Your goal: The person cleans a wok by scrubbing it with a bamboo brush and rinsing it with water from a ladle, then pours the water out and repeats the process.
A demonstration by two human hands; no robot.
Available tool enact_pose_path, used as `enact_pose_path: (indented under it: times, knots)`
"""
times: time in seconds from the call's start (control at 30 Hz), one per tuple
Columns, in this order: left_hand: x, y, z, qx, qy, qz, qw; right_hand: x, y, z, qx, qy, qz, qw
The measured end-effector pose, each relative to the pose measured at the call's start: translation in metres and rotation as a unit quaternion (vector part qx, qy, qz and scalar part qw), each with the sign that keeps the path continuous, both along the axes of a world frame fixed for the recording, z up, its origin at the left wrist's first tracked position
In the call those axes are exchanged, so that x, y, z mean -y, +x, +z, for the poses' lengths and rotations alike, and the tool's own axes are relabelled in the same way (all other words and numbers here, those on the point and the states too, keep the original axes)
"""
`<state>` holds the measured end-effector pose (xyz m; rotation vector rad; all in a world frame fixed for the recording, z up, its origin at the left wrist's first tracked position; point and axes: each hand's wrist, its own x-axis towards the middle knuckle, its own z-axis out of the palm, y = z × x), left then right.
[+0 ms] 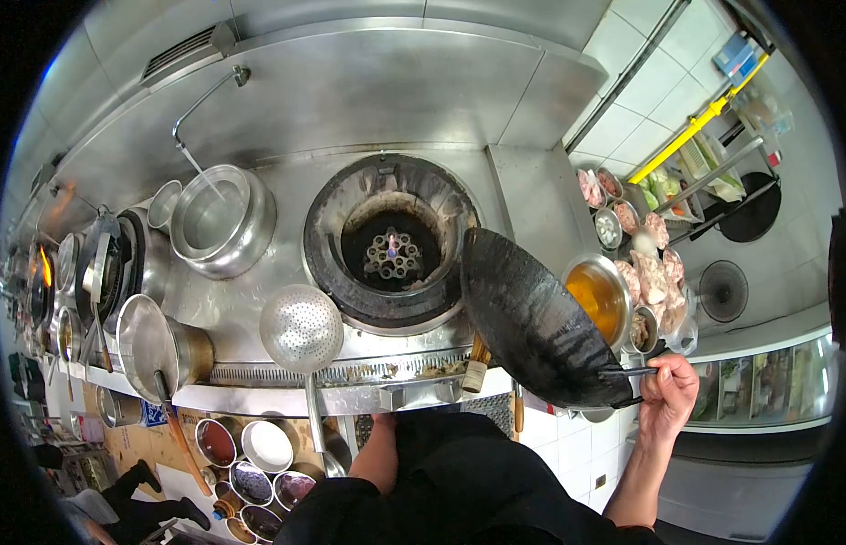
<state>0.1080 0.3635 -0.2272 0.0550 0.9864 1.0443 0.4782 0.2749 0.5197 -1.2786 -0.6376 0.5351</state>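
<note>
A black wok (pixel 541 318) is tilted on its side at the right edge of the round burner (pixel 323 263), its dark underside showing. My right hand (pixel 670 389) is closed around the wok's handle at the lower right. Inside the burner ring a small flame (pixel 391 245) shows. My left forearm (pixel 378 454) reaches down by the counter's front edge, and its fingers are hidden. A perforated ladle (pixel 301 329) lies on the steel counter left of the burner, its handle over the front edge.
Pots (pixel 221 222) and a tilted pan (pixel 164 345) stand at the left. Bowls of sauces (pixel 268 446) sit below. A bowl of orange liquid (pixel 594 295) and plated meat (pixel 655 277) are at the right. A person's legs (pixel 141 490) show at lower left.
</note>
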Motion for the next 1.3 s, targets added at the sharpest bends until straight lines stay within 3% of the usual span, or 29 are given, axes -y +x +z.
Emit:
enact_pose_path:
  times: [0.37, 1.3]
  knots:
    - [0.000, 0.002, 0.025, 0.095, -0.085, 0.037, 0.991, -0.002, 0.003, -0.002, -0.002, -0.001, -0.006, 1.000]
    - [-0.001, 0.002, 0.063, 0.059, -0.115, -0.029, 0.991, -0.009, 0.005, -0.003, 0.013, -0.007, -0.004, 1.000]
